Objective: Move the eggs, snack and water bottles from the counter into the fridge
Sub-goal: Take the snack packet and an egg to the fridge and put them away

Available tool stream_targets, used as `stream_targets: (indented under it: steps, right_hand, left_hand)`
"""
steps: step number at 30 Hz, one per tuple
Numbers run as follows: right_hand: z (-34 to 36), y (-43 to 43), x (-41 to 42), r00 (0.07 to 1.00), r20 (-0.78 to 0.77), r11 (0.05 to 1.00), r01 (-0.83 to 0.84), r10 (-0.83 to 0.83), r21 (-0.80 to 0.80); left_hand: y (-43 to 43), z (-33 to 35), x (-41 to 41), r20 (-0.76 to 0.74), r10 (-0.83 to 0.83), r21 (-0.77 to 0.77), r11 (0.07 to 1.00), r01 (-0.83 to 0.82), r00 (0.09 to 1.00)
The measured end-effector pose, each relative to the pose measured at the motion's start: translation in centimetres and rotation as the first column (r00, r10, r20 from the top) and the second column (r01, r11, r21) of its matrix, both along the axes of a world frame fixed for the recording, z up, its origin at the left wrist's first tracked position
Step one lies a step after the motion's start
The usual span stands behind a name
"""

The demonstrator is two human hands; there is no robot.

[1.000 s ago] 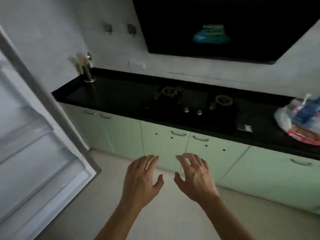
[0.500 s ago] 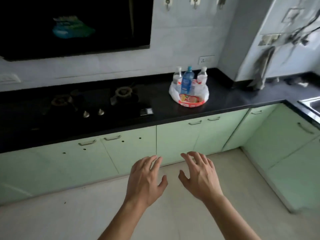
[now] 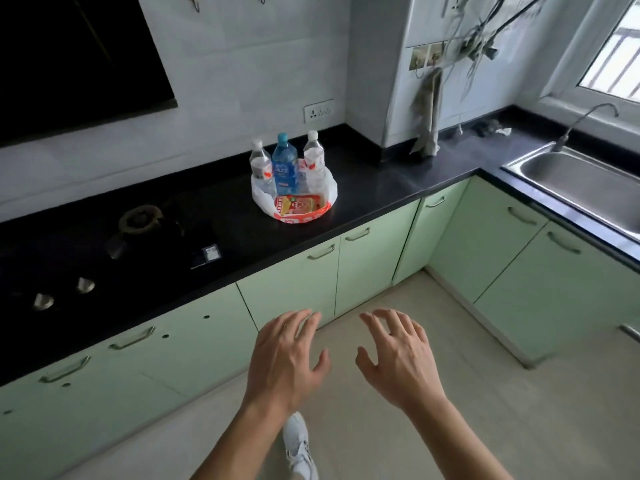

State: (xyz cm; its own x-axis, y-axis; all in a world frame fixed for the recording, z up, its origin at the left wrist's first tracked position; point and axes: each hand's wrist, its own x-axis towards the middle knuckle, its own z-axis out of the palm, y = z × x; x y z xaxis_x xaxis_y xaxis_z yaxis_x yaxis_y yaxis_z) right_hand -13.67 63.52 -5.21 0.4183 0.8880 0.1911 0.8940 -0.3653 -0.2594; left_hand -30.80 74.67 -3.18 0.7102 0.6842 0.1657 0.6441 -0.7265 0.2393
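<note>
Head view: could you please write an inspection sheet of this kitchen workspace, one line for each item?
Surface: black counter, gas hob set in it.
Job's things: three water bottles upright in a white bag, snack packet in front; eggs not seen.
Clutter: cloth hanging near the corner.
Hands: left hand, right hand open, empty, above the floor.
Cables: tangled wires on the wall.
Surroundings: sink, green cabinets; fridge out of view.

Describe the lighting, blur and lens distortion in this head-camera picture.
Head view: daylight from the window at right brightens the sink; the stove at left is dim, the black hood nearly featureless; under the wide lens the edges of the wall lean; the water bottles, left hand and right hand look sharp, with little blur.
</note>
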Motion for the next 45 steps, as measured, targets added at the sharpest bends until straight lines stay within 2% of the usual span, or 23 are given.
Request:
stream_targets:
  steps: [13,25,30,36,41,45]
  right_hand:
    - [1.4,17.6,8.0,0.997,0.039,0.997,0.071,-0.07,-0.039]
    - [0.8,28.4,14.6,0.998,0.043,0.999,-0.045,0.046,-0.009]
    - [-0.7,33.1,19.9,0.983,0.064,0.985,-0.173,0.172,0.007]
    - [-1.7,39.3,26.8,0.939,0.032,0.939,-0.344,0.344,0.0]
    - [-2.5,43.7,31.1,0.898,0.019,0.898,-0.439,0.439,0.037]
    - [-3.6,45.8,31.9,0.877,-0.009,0.877,-0.48,0.48,-0.001]
  left_hand:
    - [18.7,-0.4,8.8,0.058,-0.083,-0.008,0.996,0.083,0.995]
    - [28.3,-2.2,15.9,0.037,-0.069,-0.04,0.997,0.071,0.997]
    - [32.1,-4.2,20.1,0.008,-0.009,-0.051,0.999,0.009,1.0]
    - [35.5,-5.2,24.8,-0.035,0.144,-0.095,0.985,-0.147,0.989]
    - [37.2,-5.4,26.6,-0.047,0.28,-0.124,0.951,-0.284,0.959]
    - [38.3,-5.7,26.8,-0.047,0.348,-0.126,0.928,-0.352,0.936]
